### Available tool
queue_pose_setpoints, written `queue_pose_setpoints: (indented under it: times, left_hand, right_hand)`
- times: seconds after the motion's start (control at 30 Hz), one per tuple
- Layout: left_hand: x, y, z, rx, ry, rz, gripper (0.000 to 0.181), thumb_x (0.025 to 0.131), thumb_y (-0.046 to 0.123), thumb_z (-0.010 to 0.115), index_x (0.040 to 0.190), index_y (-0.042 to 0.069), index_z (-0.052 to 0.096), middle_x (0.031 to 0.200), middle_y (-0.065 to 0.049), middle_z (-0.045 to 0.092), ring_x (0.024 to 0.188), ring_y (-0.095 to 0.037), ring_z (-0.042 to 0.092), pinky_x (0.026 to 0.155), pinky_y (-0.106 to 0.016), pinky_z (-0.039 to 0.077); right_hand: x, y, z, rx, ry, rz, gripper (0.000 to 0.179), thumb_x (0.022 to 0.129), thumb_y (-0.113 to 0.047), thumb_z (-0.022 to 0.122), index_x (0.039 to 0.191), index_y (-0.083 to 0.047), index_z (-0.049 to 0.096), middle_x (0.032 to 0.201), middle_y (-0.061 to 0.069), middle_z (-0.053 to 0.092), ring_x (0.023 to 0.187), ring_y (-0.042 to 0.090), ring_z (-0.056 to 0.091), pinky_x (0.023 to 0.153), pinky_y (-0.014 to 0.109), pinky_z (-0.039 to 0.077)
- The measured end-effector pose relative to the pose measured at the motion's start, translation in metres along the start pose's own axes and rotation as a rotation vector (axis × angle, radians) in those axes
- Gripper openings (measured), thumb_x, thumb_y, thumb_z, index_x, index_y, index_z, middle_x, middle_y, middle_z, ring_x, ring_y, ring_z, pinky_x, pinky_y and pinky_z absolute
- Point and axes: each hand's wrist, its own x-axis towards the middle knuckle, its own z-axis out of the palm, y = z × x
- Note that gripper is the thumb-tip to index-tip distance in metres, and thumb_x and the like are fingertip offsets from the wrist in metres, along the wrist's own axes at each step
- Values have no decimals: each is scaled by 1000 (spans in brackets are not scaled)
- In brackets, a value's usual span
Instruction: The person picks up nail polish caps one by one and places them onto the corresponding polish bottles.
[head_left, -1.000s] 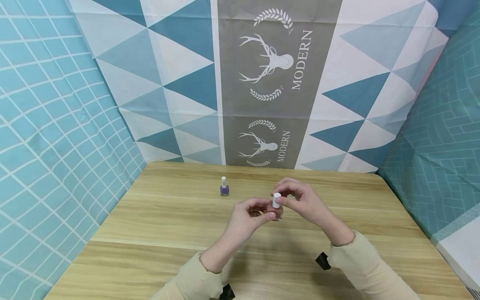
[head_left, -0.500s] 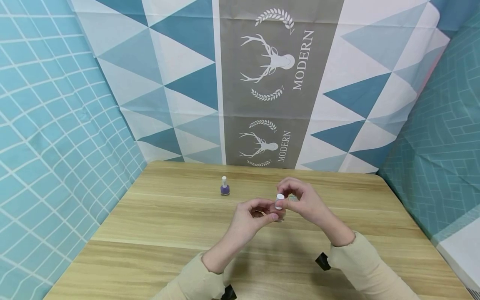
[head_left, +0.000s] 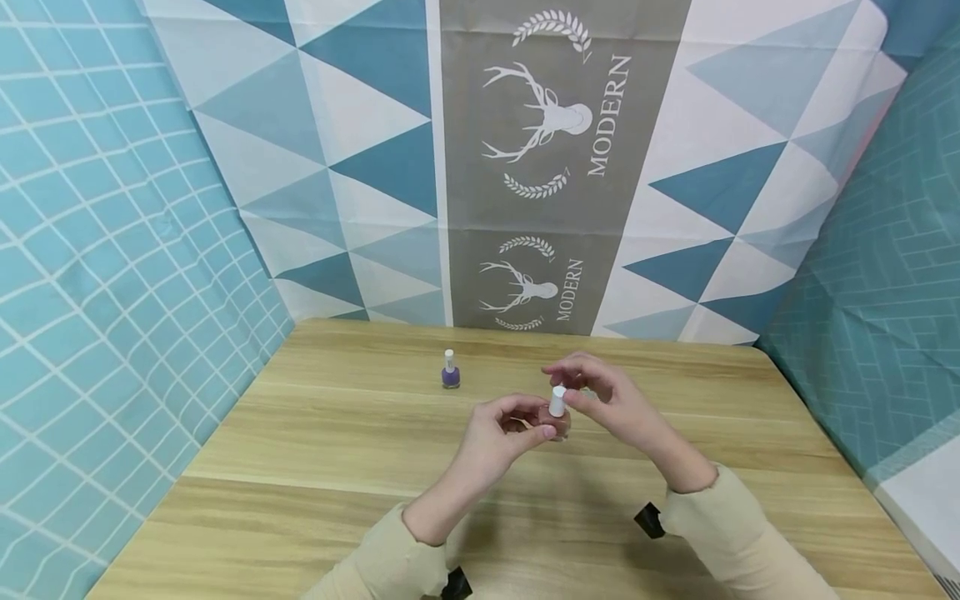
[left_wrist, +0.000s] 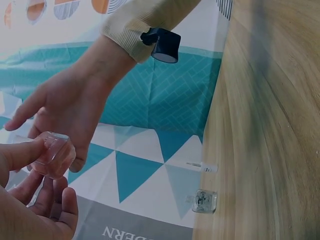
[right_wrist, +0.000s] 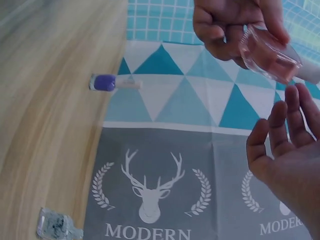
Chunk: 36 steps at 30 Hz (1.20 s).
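My left hand (head_left: 495,433) pinches a squat glass nail polish bottle (right_wrist: 267,55) of pinkish polish between thumb and fingers, above the table. Its white cap (head_left: 557,402) sits on the neck, pointing up in the head view. Close beside the cap is my right hand (head_left: 618,402), its fingers spread and loosely bent. In the left wrist view the right thumb and fingers stand apart, with nothing gripped between them. The right fingertips (right_wrist: 292,92) lie right by the cap in the right wrist view.
A purple nail polish bottle (head_left: 450,375) stands upright toward the back of the wooden table (head_left: 337,467). A clear, dark-flecked bottle (left_wrist: 205,201) and a separate white cap with its brush (left_wrist: 207,167) stand on the table; the right hand mostly hides them in the head view.
The right thumb and fingers have loosened from around the white cap and opened, exposing more of it. The left hand keeps its grip on the bottle, having moved slightly right.
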Motion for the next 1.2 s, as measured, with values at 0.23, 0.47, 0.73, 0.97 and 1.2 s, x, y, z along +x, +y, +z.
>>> queue_pose_setpoints:
  times: [0.23, 0.47, 0.73, 0.97, 1.2]
  left_hand:
    - [0, 2, 0, -3, -8, 20, 26, 79, 16, 76, 104, 11, 70, 95, -4, 69, 83, -11, 60, 73, -22, 50]
    - [0, 2, -1, 4, -17, 30, 26, 80, 17, 76, 105, 11, 70, 95, -4, 69, 84, -10, 60, 73, -22, 50]
    - [0, 1, -1, 1, -14, 29, 27, 81, 18, 75, 106, 11, 70, 94, -5, 68, 85, -12, 60, 72, -22, 50]
    - [-1, 6, 0, 3, -2, -2, 26, 81, 11, 75, 106, 8, 69, 94, -7, 68, 85, -12, 59, 72, -21, 49]
    - [-9, 34, -2, 14, -6, -24, 23, 82, 5, 72, 104, 2, 68, 93, -11, 67, 83, -14, 57, 72, -23, 49]
  right_hand:
    - [-3, -4, -5, -44, -97, -43, 30, 95, -2, 50, 124, -6, 59, 119, 4, 59, 109, 15, 54, 86, 29, 48]
    - [-2, -3, -3, -4, -95, -107, 26, 93, 6, 49, 111, -6, 63, 109, 6, 59, 100, 15, 54, 82, 26, 48]
    - [-2, -3, -1, -28, -24, -35, 18, 91, 2, 56, 105, -4, 66, 103, 3, 61, 94, 13, 56, 71, 26, 47]
    - [1, -1, 4, 18, 47, -4, 16, 87, 3, 63, 97, -8, 68, 98, 5, 62, 94, 15, 57, 83, 25, 47]
    - [4, -1, 6, 25, 80, 30, 7, 83, 2, 67, 89, 0, 65, 91, 4, 60, 84, 14, 55, 77, 25, 47]
